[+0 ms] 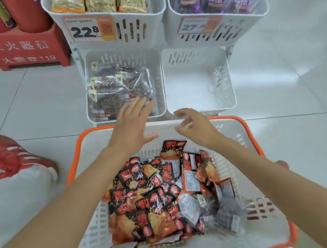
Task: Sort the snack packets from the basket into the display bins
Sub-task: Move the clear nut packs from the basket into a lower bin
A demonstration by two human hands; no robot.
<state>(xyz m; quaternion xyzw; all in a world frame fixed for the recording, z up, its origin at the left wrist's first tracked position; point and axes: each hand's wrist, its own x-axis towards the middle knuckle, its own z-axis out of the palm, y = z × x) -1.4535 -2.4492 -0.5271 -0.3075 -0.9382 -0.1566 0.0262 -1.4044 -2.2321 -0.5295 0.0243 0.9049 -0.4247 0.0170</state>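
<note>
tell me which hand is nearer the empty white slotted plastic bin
Right. The right hand hovers at the empty white slotted plastic bin's near-left corner; the left hand reaches over the neighbouring white bin of clear packets, farther left.

**Head camera: single wide-angle view, aimed forward and steeply downward.**

The lens sits close above the basket (80, 144), which fills the frame from centre to 6 o'clock; the forearms (74, 201) enter from 7 and 5 o'clock, with the left hand (132, 126) and right hand (196, 126) near centre. The lower left bin (127, 56) and lower right bin (196, 80) lie just beyond, toward 12 o'clock. The upper left bin (155, 18) and upper right bin (229, 31) are cropped by the top edge. Floor (297, 61) fills 3 and 9 o'clock.
</note>
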